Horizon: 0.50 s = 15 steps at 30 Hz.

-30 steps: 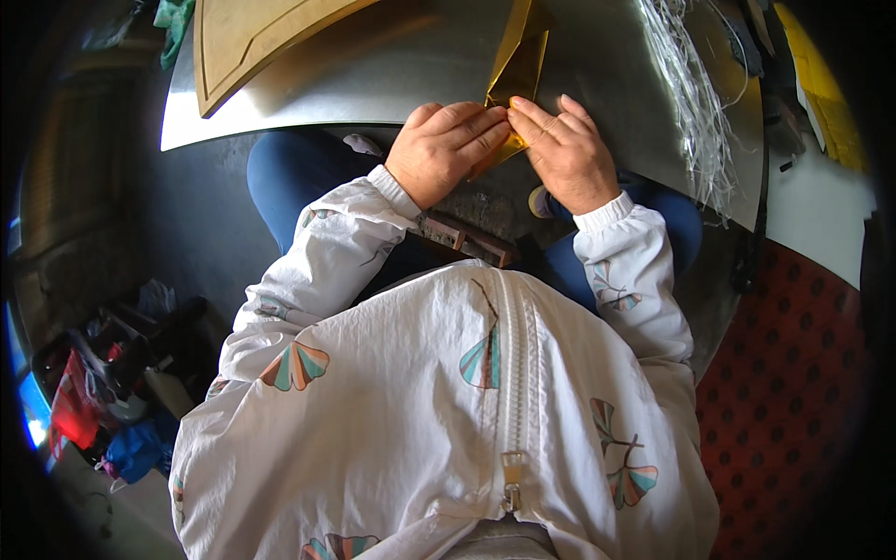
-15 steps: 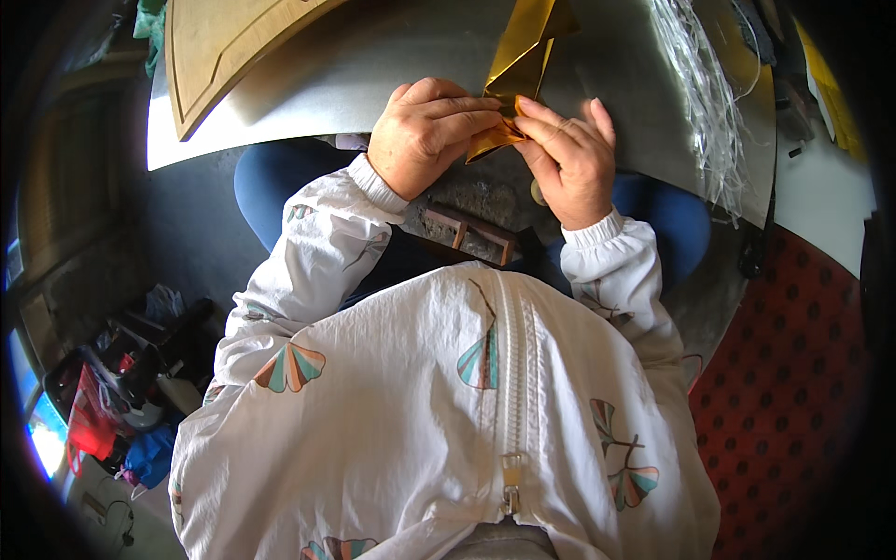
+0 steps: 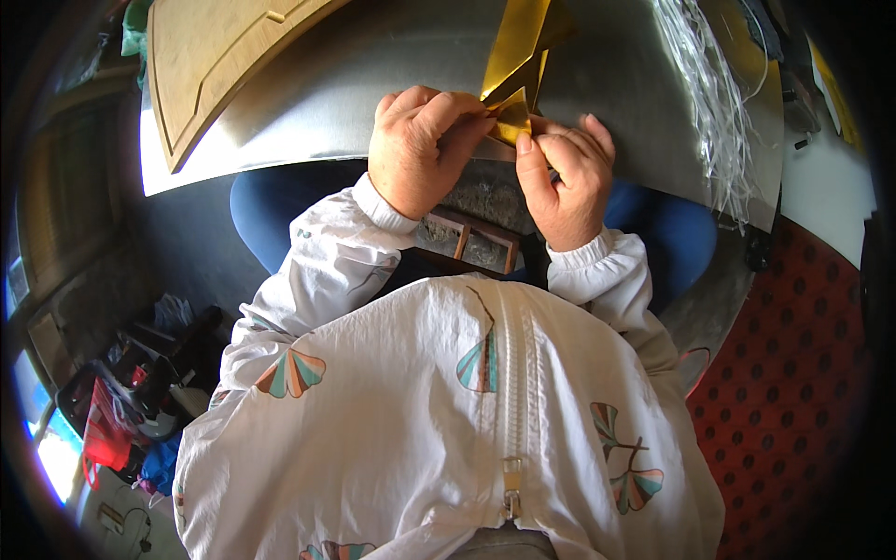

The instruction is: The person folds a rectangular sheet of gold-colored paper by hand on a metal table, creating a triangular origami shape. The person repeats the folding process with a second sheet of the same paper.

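Note:
A strip of shiny gold foil paper [image 3: 511, 58] runs up from my hands to the top of the view, with creases and a pointed folded flap at its near end. My left hand [image 3: 416, 140] pinches the left side of that folded end between thumb and fingers. On the other side, my right hand [image 3: 569, 177] grips the flap, thumb on top and fingers behind it. Both hands are over the near edge of the metal table, close together. The fingertips partly hide the folds.
A wooden board [image 3: 210, 70] lies at the table's far left. The metal tabletop [image 3: 611, 103] extends beneath my hands. A bundle of clear plastic strands [image 3: 714, 103] hangs over the right side. Below the table is a wooden-framed box [image 3: 476, 245]. Red patterned flooring [image 3: 775, 373] is at right.
The near end of the foil paper now shows a turned-up pointed flap. My right thumb has moved onto it, and both hands have come slightly nearer to me.

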{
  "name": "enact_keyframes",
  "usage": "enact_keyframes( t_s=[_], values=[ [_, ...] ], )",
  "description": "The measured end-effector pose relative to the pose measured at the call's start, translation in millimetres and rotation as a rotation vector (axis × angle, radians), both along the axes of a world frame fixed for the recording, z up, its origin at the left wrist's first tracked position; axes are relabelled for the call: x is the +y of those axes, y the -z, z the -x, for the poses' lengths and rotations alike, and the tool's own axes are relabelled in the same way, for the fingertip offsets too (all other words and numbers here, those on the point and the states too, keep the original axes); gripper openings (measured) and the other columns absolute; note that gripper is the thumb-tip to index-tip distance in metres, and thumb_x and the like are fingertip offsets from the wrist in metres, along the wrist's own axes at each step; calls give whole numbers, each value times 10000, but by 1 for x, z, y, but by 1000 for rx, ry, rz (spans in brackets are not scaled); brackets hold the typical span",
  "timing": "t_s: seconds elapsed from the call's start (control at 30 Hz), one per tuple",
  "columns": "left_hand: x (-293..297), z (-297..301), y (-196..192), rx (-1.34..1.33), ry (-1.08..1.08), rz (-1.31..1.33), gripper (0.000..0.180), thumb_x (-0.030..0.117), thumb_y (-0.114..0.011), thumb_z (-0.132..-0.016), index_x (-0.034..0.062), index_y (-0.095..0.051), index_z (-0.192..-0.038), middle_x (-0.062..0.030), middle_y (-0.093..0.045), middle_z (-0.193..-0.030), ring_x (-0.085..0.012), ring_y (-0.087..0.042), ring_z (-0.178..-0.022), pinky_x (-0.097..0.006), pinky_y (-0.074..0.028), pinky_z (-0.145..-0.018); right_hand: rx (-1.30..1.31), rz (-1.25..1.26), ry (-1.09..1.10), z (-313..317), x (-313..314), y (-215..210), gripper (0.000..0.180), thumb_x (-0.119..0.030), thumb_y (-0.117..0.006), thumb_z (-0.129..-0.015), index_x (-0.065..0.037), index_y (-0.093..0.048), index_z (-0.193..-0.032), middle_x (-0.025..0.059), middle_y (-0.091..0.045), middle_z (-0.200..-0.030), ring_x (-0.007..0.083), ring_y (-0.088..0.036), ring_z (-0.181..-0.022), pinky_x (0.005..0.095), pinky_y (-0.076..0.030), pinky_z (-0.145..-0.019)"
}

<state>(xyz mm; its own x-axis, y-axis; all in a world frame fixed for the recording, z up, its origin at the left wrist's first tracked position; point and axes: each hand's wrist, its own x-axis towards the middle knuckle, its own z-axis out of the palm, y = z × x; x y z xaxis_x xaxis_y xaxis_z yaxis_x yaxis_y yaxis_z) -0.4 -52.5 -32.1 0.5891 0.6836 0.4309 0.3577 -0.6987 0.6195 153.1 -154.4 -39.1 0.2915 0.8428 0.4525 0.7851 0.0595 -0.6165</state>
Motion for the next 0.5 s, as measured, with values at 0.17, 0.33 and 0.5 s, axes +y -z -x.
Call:
enact_keyframes(
  t_s=[0.17,0.33,0.5],
  values=[
    [-5,-9,-2,-2,-61,4,177,138,-767,-774,112,-683,-928,42,-715,-810,-184,-627,-744,-342,-438,-732,87,31,53,2,6,-6,154,-161,-662,-828,-74,-631,-706,30,-712,-807,221,-647,-745,412,-382,-925],
    [-6,-9,-6,26,-76,14,239,61,-756,-774,57,-692,-1004,-25,-724,-801,-186,-627,-714,-309,-451,-747,255,125,18,-4,17,-15,193,-117,-642,-786,-31,-589,-621,78,-636,-642,272,-586,-569,384,-437,-689],
    [-7,-9,-4,-2,-74,-22,264,35,-759,-765,48,-693,-1020,-44,-721,-843,-203,-634,-732,-310,-482,-753,420,148,32,-5,25,-21,173,-79,-622,-756,5,-586,-610,112,-598,-586,295,-566,-499,359,-439,-525]
  ],
)
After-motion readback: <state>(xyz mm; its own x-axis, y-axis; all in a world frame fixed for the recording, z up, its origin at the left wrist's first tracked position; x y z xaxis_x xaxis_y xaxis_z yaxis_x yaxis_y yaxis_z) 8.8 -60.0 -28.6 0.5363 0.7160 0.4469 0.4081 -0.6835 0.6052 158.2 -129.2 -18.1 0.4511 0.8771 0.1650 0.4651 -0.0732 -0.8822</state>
